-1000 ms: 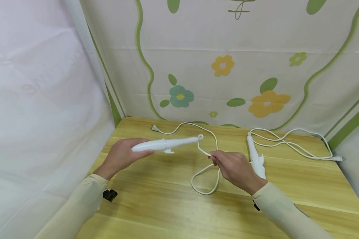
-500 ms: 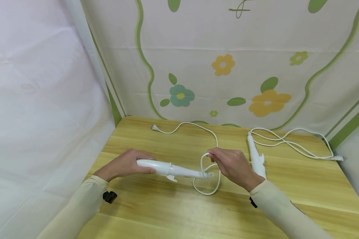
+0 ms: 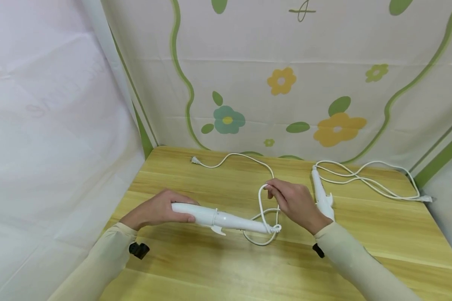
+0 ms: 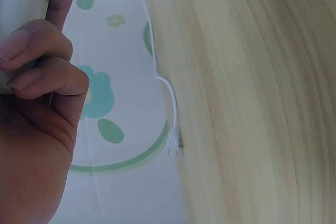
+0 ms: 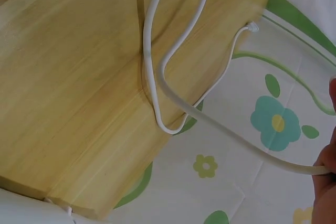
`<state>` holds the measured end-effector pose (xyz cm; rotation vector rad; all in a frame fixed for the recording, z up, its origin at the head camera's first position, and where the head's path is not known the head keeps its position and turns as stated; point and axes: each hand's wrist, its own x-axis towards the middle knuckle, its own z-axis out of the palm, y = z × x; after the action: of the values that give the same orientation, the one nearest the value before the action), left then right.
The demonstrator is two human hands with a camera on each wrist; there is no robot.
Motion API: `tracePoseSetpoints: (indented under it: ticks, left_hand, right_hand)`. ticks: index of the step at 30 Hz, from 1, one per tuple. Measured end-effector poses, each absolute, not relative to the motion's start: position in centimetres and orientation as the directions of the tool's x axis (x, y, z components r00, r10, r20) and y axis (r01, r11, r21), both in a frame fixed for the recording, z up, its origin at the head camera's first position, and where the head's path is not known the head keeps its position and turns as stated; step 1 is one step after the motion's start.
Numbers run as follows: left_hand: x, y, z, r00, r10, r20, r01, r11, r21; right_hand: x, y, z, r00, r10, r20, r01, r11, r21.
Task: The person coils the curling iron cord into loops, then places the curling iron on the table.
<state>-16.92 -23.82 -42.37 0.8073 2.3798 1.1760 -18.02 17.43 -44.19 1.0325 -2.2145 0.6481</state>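
Beyond both hands hangs a flowered cloth [image 3: 233, 83]; past the left hand [image 3: 165, 209], a white sheet [image 3: 60, 167] bears faint, unreadable lettering [image 3: 35, 109]. Below them spreads the worktop [image 3: 181, 271]. Between the hands is a white wand [image 3: 229, 220], its thick end gripped by the left; the right hand [image 3: 294, 202] pinches its cord [image 3: 260, 200]. A second wand [image 3: 322, 190] lies just right of that hand.

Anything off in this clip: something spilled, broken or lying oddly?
Nothing looks spilled or broken. The left hand grips a white device while the right hand pinches its cord. Only mildly untidy: the second white device has its plug at the very edge of the table.
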Motion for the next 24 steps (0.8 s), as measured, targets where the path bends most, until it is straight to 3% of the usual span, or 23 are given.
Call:
tracePoseSetpoints:
  ticks: [6,15,24]
  left_hand:
    - [-16.9,-23.5,-41.9,-0.783,0.619,-0.054,0.281,0.43,0.858]
    - [-17.0,-23.5,-42.0,-0.823,0.567,0.039,0.282,0.348,0.894]
    - [-17.2,-23.3,-41.7,-0.895,0.429,0.123,0.293,0.357,0.887]
  right_hand:
    - [-18.2,17.6,-44.5,-0.568,-0.482,0.667,-0.766,0.607,-0.214]
    - [-17.8,17.2,-45.3,-0.571,-0.502,0.649,-0.779,0.58,-0.237]
    - [-17.0,16.7,-45.7,-0.603,-0.528,0.598,-0.749,0.632,-0.198]
